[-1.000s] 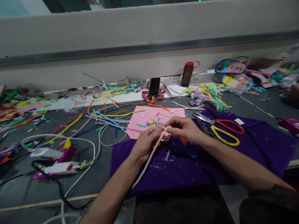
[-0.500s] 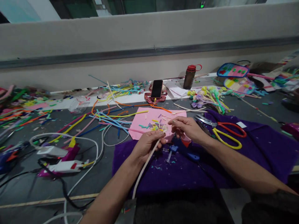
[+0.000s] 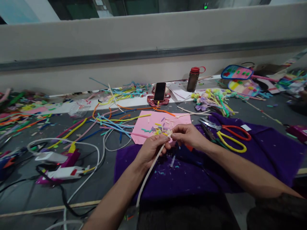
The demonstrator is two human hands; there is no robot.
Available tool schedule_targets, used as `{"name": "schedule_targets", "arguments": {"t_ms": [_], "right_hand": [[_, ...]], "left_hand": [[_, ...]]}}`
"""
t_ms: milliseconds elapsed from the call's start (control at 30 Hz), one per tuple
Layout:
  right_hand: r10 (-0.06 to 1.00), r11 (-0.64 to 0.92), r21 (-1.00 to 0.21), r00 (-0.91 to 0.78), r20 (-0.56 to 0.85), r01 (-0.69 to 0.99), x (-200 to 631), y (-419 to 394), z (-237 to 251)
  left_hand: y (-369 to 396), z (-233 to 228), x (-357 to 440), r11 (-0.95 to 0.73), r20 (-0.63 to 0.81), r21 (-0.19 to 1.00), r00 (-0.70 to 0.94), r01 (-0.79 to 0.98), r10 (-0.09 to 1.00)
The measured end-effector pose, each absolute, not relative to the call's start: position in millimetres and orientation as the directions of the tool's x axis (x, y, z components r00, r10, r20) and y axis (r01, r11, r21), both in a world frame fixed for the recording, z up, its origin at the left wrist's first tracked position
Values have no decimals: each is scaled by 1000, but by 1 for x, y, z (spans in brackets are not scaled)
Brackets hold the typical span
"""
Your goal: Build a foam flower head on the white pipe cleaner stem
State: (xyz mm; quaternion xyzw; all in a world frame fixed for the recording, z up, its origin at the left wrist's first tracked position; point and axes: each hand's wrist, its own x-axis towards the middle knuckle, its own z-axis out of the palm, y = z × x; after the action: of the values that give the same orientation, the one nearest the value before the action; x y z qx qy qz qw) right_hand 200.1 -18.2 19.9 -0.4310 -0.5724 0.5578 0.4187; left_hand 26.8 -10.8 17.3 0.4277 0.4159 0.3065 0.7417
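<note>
A long cream pipe cleaner (image 3: 150, 167) runs up from the near edge of the tabletop to the two hands, which meet over the far edge of a purple cloth (image 3: 263, 153). The left hand (image 3: 151, 149) is closed around the upper part of it, the stem slipping out below the palm and trailing down toward the person. The right hand (image 3: 188, 135) pinches its top end between thumb and fingers (image 3: 174, 136), just beside the left thumb, so both hands grip the same piece.

Right behind the hands lies a pink sheet (image 3: 146, 123) strewn with short coloured cuttings. To the right, on the cloth, rest a pair of scissors with red handles (image 3: 236, 132) and a yellow-handled pair (image 3: 231, 143) close against it. To the left of the pink sheet, loose pipe cleaners (image 3: 107, 121) in many colours sprawl across the grey tabletop (image 3: 100, 179). Nearer the left edge sit glue guns (image 3: 61, 166) among white cables. Farther back a phone (image 3: 160, 91) stands propped up, a brown bottle with a red cap (image 3: 192, 79) to its right, and a bunch of small fuzzy flowers (image 3: 212, 99) lies just beyond the cloth.
</note>
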Motion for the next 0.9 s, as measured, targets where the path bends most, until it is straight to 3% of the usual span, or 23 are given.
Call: {"name": "schedule_targets", "arguments": {"t_ms": [400, 500, 700, 900], "right_hand": [[940, 36, -999, -340, 27, 19, 197, -21, 19], [956, 68, -998, -286, 64, 3, 202, -17, 20], [989, 88, -983, -135, 66, 164, 220, -7, 25], [982, 144, -955, -153, 107, 260, 222, -10, 27]], "left_hand": [[-11, 12, 28, 417, -315, 900, 474, -125, 822], [-7, 16, 22, 407, -307, 897, 418, -172, 855], [4, 23, 5, 405, -288, 857, 353, -320, 890], [3, 21, 4, 391, -298, 856, 295, -338, 908]]}}
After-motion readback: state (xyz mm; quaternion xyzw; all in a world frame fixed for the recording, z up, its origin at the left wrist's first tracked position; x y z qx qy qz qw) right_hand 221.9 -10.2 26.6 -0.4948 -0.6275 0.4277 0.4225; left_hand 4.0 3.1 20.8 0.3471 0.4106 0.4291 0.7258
